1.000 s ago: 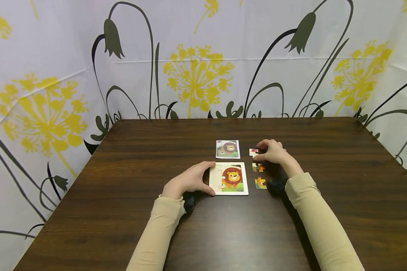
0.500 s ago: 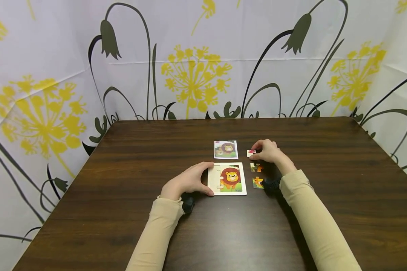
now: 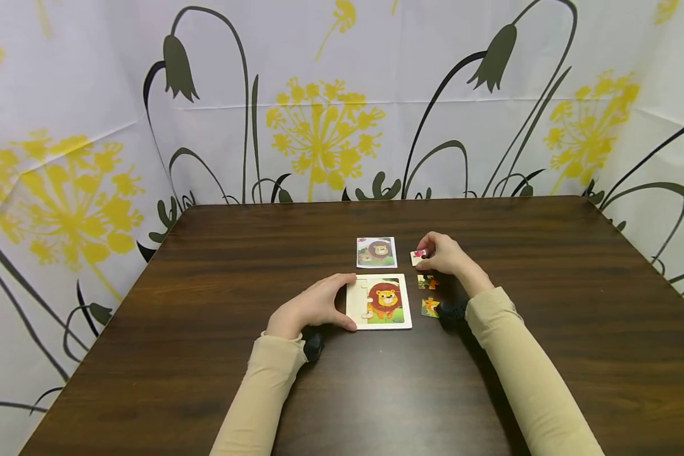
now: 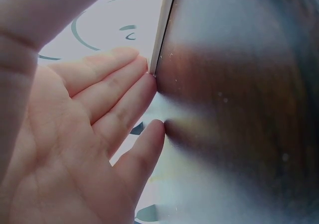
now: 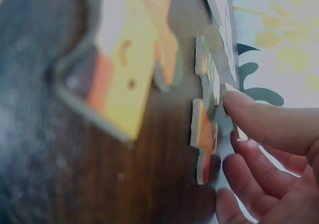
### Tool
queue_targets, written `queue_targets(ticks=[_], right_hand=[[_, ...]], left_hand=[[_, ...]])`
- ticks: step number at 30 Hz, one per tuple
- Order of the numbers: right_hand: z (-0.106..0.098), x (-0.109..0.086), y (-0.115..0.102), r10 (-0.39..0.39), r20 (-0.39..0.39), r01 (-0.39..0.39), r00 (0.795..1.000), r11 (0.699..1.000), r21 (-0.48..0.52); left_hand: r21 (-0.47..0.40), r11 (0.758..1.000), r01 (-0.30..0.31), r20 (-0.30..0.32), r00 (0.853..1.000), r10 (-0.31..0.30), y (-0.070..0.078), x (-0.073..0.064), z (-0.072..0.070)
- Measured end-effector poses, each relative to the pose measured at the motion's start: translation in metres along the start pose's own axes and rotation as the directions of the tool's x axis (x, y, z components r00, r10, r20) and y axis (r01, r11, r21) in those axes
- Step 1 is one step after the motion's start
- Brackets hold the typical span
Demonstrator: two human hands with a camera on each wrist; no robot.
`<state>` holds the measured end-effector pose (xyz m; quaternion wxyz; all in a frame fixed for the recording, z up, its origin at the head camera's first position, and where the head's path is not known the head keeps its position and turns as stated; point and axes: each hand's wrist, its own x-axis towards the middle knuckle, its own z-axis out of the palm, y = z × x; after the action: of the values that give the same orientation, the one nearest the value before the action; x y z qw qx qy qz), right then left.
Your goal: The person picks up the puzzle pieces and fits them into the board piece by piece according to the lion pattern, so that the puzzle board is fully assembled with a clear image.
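Note:
A wooden puzzle board (image 3: 356, 303) lies on the table, with a lion picture filling its right side and bare wood on the left. My left hand (image 3: 310, 307) holds the board by its left end, thumb at the near corner and fingers at the far one. Between thumb and fingers, my right hand (image 3: 447, 258) pinches a white puzzle piece with a pink pattern (image 3: 417, 257); the right wrist view shows it edge-on and tilted. Two more pieces lie nearer the body: a green-orange one (image 3: 425, 282) and a yellow-orange one (image 3: 430, 307), partly covered by the black wrist camera.
Behind the board a square picture card (image 3: 376, 252) with a lion print lies flat. The dark wooden table (image 3: 251, 253) ends at the back against a white curtain (image 3: 216, 133) printed with flowers.
My right fingers have closed on the white-pink piece, which is now tilted and slightly farther left. My left hand stays at the board. The head view has shifted a little.

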<state>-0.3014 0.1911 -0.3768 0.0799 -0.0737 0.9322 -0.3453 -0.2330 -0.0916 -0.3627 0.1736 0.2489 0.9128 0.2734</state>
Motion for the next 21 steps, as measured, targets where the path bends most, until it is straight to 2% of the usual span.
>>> queue_targets(ticks=[4, 11, 16, 21], right_hand=[[0.0000, -0.0012, -0.0010, -0.015, -0.001, 0.015, 1.000, 1.000, 0.003], [0.0012, -0.0030, -0.0053, -0.027, -0.014, 0.027, 1.000, 0.999, 0.019], [0.0015, -0.0034, -0.0062, -0.019, -0.019, 0.021, 1.000, 0.993, 0.117], [0.0016, -0.0047, -0.0071, -0.016, -0.005, 0.017, 1.000, 0.972, 0.234]], left_hand=[[0.008, 1.000, -0.013, 0.005, 1.000, 0.013, 0.0000, 0.0010, 0.0004], [0.027, 1.000, 0.008, 0.001, 1.000, -0.008, -0.0013, 0.0004, 0.0008], [0.029, 0.999, 0.013, 0.005, 1.000, -0.013, -0.0017, -0.0003, 0.0005], [0.029, 1.000, 0.005, 0.006, 1.000, -0.005, -0.0023, 0.0001, 0.0006]])
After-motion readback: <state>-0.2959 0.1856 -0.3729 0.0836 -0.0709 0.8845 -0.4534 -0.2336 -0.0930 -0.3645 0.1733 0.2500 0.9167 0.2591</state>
